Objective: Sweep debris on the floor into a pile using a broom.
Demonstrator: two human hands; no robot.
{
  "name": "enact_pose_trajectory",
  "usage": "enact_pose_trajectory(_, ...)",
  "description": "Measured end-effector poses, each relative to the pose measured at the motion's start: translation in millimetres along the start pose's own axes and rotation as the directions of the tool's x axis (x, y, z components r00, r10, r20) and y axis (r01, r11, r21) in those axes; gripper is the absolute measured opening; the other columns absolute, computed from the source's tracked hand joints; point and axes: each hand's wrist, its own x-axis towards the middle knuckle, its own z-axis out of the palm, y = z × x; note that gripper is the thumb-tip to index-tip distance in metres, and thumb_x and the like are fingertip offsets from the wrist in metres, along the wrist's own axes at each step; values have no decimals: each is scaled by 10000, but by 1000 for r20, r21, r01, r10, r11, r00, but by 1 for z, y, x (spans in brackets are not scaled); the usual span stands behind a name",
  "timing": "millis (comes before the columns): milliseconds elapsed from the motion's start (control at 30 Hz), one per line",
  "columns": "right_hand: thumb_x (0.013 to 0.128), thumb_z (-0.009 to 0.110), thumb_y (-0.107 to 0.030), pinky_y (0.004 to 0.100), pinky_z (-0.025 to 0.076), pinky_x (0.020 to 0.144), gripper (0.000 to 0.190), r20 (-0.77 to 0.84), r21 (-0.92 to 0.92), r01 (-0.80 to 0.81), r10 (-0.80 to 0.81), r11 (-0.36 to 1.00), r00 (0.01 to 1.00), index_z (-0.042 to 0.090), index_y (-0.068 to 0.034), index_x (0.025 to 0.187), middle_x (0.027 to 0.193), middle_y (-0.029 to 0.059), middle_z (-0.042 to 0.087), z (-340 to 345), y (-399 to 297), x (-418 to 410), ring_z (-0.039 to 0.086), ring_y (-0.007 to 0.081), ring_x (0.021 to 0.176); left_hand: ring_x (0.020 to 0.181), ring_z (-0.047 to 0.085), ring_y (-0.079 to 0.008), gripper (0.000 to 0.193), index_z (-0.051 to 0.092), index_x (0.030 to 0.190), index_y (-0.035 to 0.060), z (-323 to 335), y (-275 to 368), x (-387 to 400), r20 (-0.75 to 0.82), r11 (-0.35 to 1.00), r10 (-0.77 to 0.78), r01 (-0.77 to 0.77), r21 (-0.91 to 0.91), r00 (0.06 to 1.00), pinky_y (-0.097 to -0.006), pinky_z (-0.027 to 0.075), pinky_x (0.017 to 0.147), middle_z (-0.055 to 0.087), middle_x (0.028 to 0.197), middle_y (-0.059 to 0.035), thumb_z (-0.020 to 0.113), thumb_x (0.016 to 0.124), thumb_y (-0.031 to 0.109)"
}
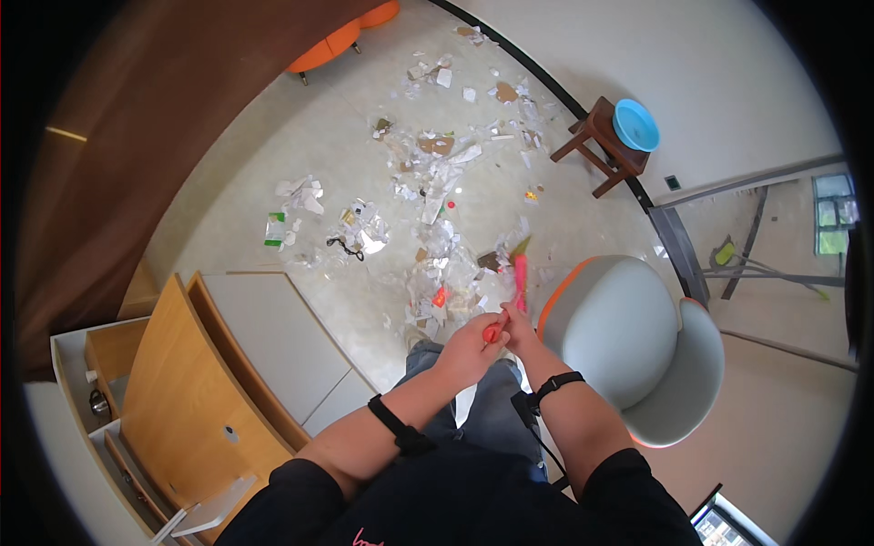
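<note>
Both my hands meet in front of my waist on a red handle [492, 332]. My left hand [471, 348] is closed round its near end. My right hand [520, 330] grips it just beyond, close to my left hand. A pink-red, long part [521, 280] reaches the floor past my hands, beside a green-yellow piece [521, 249]; whether it is a broom's head I cannot tell. Paper scraps and clear plastic film [444, 239] lie strewn over the floor before my feet. Among them are a red packet [439, 297], a black cable [345, 249] and a green-and-white packet [274, 229].
A grey upholstered chair [614, 327] stands close at my right. At my left is a wooden desk [198, 382] with a white cabinet [280, 334]. A brown stool [594, 136] bearing a blue basin [636, 125] stands by the wall. Orange seats [328, 48] are farther off.
</note>
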Motion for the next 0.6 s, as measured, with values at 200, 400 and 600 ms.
enact_pose_trajectory(200, 856, 693, -142, 394, 490, 921, 447, 248, 331, -240, 162, 913, 955, 539, -89, 1272, 1091, 176, 604, 55, -100, -50, 607, 316, 1013, 1089, 633, -368, 384, 584, 1236, 30, -56, 8, -34, 46, 966, 130, -137, 221, 990, -382, 508, 928, 642, 1186, -190, 691, 932, 237)
enact_pose_trajectory(400, 863, 692, -213, 415, 482, 966, 495, -40, 381, -57, 78, 923, 996, 518, -90, 1309, 1175, 227, 606, -21, -39, -50, 607, 367, 1096, 1073, 620, -387, 396, 583, 1228, 14, -16, 36, -11, 185, 923, 309, -341, 177, 933, -412, 509, 920, 630, 1190, -190, 693, 923, 242)
enact_pose_trajectory(600, 881, 648, -237, 458, 478, 980, 478, -35, -534, -10, -10, 845, 999, 528, -82, 1317, 1241, 268, 590, -13, -120, -49, 581, 422, 1167, 1045, 646, -364, 346, 601, 1222, 29, -2, -5, 14, 21, 990, 82, -84, 110, 996, -397, 509, 907, 658, 1129, -189, 664, 936, 212)
